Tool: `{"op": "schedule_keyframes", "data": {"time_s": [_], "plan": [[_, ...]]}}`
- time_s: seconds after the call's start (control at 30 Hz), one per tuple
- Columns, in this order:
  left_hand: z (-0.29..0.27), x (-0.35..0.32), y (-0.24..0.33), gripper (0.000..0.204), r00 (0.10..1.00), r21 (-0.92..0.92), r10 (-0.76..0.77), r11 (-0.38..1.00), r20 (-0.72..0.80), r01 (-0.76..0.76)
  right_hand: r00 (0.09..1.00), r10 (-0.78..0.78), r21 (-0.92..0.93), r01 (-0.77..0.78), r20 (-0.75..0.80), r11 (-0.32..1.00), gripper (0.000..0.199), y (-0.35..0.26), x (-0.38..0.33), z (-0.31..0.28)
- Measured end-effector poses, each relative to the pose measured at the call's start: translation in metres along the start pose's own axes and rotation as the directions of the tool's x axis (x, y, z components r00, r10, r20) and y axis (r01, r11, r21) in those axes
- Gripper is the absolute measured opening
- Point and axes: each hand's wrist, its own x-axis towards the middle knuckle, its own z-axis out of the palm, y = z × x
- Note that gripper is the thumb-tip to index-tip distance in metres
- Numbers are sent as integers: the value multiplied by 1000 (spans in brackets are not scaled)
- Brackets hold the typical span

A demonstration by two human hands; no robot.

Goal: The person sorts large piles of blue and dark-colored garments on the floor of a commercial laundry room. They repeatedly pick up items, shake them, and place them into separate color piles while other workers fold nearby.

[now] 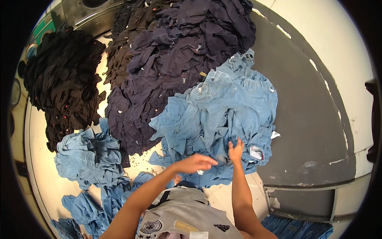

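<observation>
A heap of light blue denim garments [223, 107] lies in front of me, some with gathered elastic waistbands. My left hand [197, 162] hovers over the heap's near edge, its fingers stretched out to the right and slightly blurred, holding nothing. Farther right, my right hand [236, 151] reaches onto the denim with thumb and finger spread apart; I see no cloth pinched between them. A white patch, perhaps a label or lining [256, 153], shows on a garment just right of that hand.
Behind the denim rises a large pile of dark navy garments [175, 59]; a black pile [65, 75] stands far left. Smaller light blue stacks [89, 157] lie at the left on the pale tiled floor [43, 175]. A grey-painted wall [302, 107] bounds the right side. Metal machines [89, 18] stand at the back.
</observation>
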Motion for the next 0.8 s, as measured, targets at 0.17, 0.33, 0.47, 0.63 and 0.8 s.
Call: {"op": "schedule_keyframes", "data": {"time_s": [0.17, 0.33, 0.47, 0.63, 0.8], "plan": [[5, -38, -78, 33, 981, -68, -83, 995, -177, 72, 968, -143, 322, 205, -206, 924, 37, -71, 54, -55], [-11, -59, -127, 33, 791, -113, -272, 961, -547, 253, 938, -291, 443, 346, -190, 827, 32, -144, 163, -82], [-31, -45, -108, 33, 704, -192, -204, 977, -680, 97, 875, -438, -169, 409, -206, 897, 36, -184, 236, -27], [-86, -25, -49, 35, 549, -194, -130, 979, -825, -60, 797, -527, -230, 594, 293, 771, 18, -202, 195, 1], [-125, -27, -23, 104, 797, -786, -297, 528, -526, -322, 172, -698, 398, 716, 695, 573, 29, -206, 8, -23]]}}
